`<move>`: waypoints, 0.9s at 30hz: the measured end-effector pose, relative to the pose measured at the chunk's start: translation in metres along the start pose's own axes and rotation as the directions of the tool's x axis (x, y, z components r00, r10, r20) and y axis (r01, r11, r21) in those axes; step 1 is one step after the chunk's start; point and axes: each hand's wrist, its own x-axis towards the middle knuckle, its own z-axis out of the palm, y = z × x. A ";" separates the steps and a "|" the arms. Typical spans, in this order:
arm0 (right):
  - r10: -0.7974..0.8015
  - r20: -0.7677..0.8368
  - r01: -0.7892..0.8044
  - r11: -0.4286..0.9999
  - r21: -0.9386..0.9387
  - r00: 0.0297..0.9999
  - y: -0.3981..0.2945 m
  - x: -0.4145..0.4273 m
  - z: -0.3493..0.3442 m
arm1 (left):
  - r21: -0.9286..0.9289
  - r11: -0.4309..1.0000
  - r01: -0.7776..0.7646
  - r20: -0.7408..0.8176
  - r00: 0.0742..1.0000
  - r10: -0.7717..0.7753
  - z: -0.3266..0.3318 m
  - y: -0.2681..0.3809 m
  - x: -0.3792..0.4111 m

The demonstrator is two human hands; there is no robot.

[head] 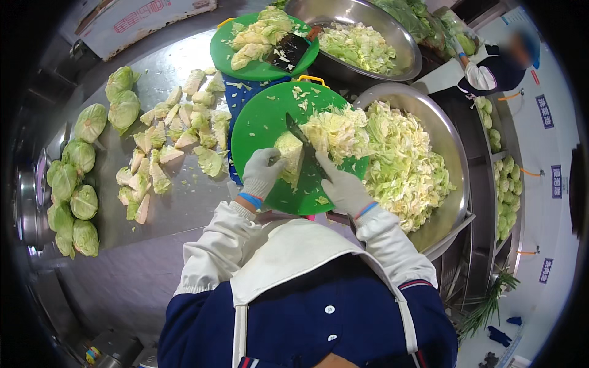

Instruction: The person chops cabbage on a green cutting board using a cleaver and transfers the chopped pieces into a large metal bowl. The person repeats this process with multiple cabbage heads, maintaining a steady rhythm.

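My left hand (264, 169), in a white knit glove, rests its fingers against a cut piece of cabbage (290, 154) on a round green cutting board (257, 115). A dark-bladed kitchen knife (299, 131) lies along the right side of that piece; my gloved right hand (338, 184) is closed on its handle end, which the fingers mostly hide. Right of the blade is a heap of shredded cabbage (338, 131), spreading to the board's edge. Beside it, a large steel bowl (448, 124) holds much more chopped cabbage (402, 170).
Cabbage cores and wedges (158, 138) are scattered over the steel table (184, 202), with whole cabbages (79, 156) farther left. Beyond lie a second green board (225, 55) with a cleaver (289, 51) and another steel bowl (405, 41). A co-worker (492, 73) stands at the upper right.
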 end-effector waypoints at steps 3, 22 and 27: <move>-0.149 -0.228 0.169 0.983 0.069 0.962 -0.012 -0.017 -0.006 | 0.014 1.000 -0.011 -0.049 0.999 0.012 0.002 0.001 -0.006; -0.059 0.069 0.049 0.990 0.130 0.996 -0.034 -0.018 -0.004 | 0.048 0.998 0.033 -0.076 0.997 -0.030 -0.001 -0.036 -0.041; -0.062 0.188 0.054 0.997 0.047 0.980 -0.025 -0.016 0.027 | 0.151 0.988 0.039 -0.086 0.996 -0.026 0.001 -0.040 -0.046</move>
